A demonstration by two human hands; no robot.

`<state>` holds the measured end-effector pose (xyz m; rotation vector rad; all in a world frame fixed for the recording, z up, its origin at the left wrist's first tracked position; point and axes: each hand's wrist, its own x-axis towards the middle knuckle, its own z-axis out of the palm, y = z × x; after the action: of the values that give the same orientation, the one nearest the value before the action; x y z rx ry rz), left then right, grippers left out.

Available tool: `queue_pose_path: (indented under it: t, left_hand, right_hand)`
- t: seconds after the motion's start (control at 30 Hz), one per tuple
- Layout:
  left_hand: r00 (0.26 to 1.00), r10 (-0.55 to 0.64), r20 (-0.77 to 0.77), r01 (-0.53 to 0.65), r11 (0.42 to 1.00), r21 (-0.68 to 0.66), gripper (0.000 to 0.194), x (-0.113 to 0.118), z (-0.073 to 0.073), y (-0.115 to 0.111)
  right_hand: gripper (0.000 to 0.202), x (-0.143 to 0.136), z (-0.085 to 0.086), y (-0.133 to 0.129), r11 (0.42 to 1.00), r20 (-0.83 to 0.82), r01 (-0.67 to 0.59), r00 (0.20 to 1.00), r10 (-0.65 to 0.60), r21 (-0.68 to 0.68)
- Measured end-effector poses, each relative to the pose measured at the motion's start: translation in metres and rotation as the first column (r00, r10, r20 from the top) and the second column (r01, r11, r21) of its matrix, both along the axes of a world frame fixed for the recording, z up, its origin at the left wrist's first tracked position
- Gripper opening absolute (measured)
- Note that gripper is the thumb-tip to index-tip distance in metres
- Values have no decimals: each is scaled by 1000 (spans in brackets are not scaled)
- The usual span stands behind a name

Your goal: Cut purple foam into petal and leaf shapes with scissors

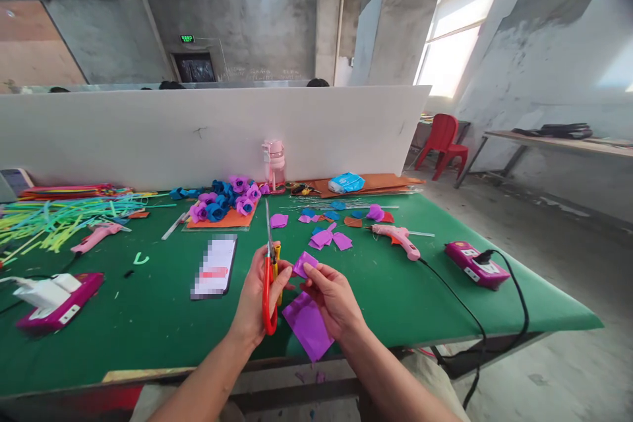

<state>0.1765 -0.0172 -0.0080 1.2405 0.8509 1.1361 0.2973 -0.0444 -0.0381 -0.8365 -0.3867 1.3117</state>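
Red-handled scissors (270,290) stand upright in my left hand (254,300), blades pointing away toward the back of the table. A yellow item (277,264) is beside the scissors in the same hand. Between the thumb and fingers of my right hand (336,297) is a small purple paper piece (304,265), close to my left fingertips. Below both hands a larger purple sheet (309,328) lies at the table's front edge. Cut purple pieces (330,237) are spread on the green table (386,297) beyond the hands.
A phone (215,266) lies to the left. Paper flowers (225,200), a pink bottle (274,165) and a blue packet (346,182) are at the back. A pink glue gun (398,237) and a corded power strip (477,265) are on the right; another glue gun (101,235) is left.
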Motion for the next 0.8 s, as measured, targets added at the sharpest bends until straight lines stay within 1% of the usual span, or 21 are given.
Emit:
queue_pose_path:
  t: [0.13, 0.2, 0.3, 0.4, 0.5, 0.57, 0.7, 0.8]
  left_hand:
    - [999, -28, -39, 28, 1000, -7, 50, 0, -3, -1]
    - [998, -51, -39, 50, 998, -26, 50, -1, -4, -1]
    - [998, -57, 9, 57, 996, -64, 51, -3, -4, -1]
    - [998, -15, 53, 20, 994, -110, 53, -4, -5, -1]
    - [996, 14, 84, 0, 987, -160, 57, -6, -7, 0]
    - [995, 13, 101, 7, 982, -190, 58, -6, -8, 1]
    - [992, 0, 125, 28, 976, -216, 56, -5, -9, 0]
    - [989, 24, 143, 9, 974, -226, 58, -4, -8, -1]
  right_hand:
    - [25, -4, -5, -1, 999, 178, -41, 983, 34, 34]
    - [25, -4, -4, -2, 997, 220, -58, 974, 46, 49]
    - [29, -3, -1, -3, 993, 142, -93, 986, 81, 75]
    - [37, -3, 4, -5, 985, 60, -120, 992, 114, 122]
    - [37, -4, 4, -5, 972, 92, -182, 981, 170, 149]
    - [36, -3, 2, -4, 970, 132, -197, 975, 179, 142]
    - [31, -3, -5, -2, 980, 174, -156, 976, 133, 121]
    - [28, -4, -9, -1, 983, 193, -137, 975, 112, 123]
